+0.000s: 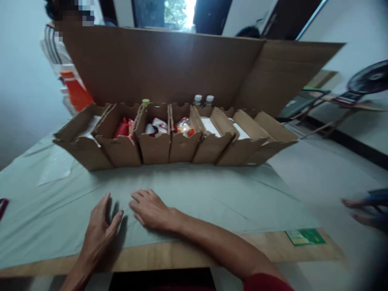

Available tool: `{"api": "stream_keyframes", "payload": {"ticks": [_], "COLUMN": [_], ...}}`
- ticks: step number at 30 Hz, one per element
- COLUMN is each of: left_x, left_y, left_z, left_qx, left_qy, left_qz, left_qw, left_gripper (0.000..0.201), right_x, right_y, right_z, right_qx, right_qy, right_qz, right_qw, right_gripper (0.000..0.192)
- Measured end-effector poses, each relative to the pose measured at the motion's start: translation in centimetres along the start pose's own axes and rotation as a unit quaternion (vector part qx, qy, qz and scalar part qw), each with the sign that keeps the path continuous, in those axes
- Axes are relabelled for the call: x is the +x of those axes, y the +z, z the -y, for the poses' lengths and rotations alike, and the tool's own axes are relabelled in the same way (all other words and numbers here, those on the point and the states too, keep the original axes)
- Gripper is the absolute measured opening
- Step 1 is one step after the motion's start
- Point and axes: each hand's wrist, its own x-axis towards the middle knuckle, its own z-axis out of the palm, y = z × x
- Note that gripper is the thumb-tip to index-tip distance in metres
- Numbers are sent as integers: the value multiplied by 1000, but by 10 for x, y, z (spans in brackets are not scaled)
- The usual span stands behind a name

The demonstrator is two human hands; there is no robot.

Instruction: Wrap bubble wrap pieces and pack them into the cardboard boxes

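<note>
My left hand is at the front of the pale green cloth, on edge, with thumb and fingers apart and nothing between them. Just to its right, my right hand rests palm down on the cloth, its fingers loosely bent and no object visible in it. Beyond both hands stands a row of several open cardboard boxes. Red packets show in one box, white-and-red packets in another, and a clear packet with red parts beside that. White cartons sit in boxes farther right.
A tall cardboard panel stands behind the boxes, with bottle caps showing before it. An orange bottle is at the left, near a person. A clear plastic bag and a green packet lie on the table. A fan is right.
</note>
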Motion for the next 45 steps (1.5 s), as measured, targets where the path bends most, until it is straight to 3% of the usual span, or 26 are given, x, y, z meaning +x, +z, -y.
{"api": "stream_keyframes", "payload": {"ticks": [3,5,7,10,13,15,17,21,26,30,34,37,39,41,43,45], "left_x": [18,33,47,57,52,44,37,33,33,31,30,25,18,8,-2,-11], "left_y": [16,37,64,109,148,165,173,176,175,174,172,165,155,143,131,123], "left_z": [-10,-32,-63,-108,-136,-144,-145,-143,-144,-147,-152,-161,-170,-179,-187,-191], "left_qx": [63,75,85,111,132,146,160,165,158,154,120,58,2,-71,-152,-205], "left_qy": [104,169,231,311,367,380,383,386,381,369,333,285,267,263,256,237], "left_qz": [21,36,66,132,175,170,154,137,138,142,137,114,128,162,185,198], "left_qw": [992,982,967,935,904,897,896,897,900,905,925,950,955,948,937,929], "left_gripper": [62,54,49,47,45,45,46,44,43,41,40,42,50,61,74,88], "right_x": [-83,-133,-177,-233,-275,-290,-294,-290,-303,-305,-275,-238,-214,-197,-190,-195], "right_y": [-6,-11,-26,-78,-156,-206,-241,-270,-268,-267,-267,-263,-259,-256,-257,-261], "right_z": [9,8,-6,-50,-110,-150,-183,-216,-192,-149,-106,-79,-64,-49,-37,-30], "right_qx": [-46,-19,9,-58,-217,-296,-334,-359,-393,-352,-285,-260,-172,-4,157,220], "right_qy": [-9,-16,19,150,285,366,409,445,423,393,386,388,372,331,266,214], "right_qz": [-6,-18,-80,-242,-342,-342,-285,-133,-66,1,58,56,42,18,-26,-85], "right_qw": [999,1000,997,957,869,814,800,810,814,849,875,882,911,943,951,948], "right_gripper": [20,16,11,22,32,50,63,35,22,18,17,18,20,25,29,29]}}
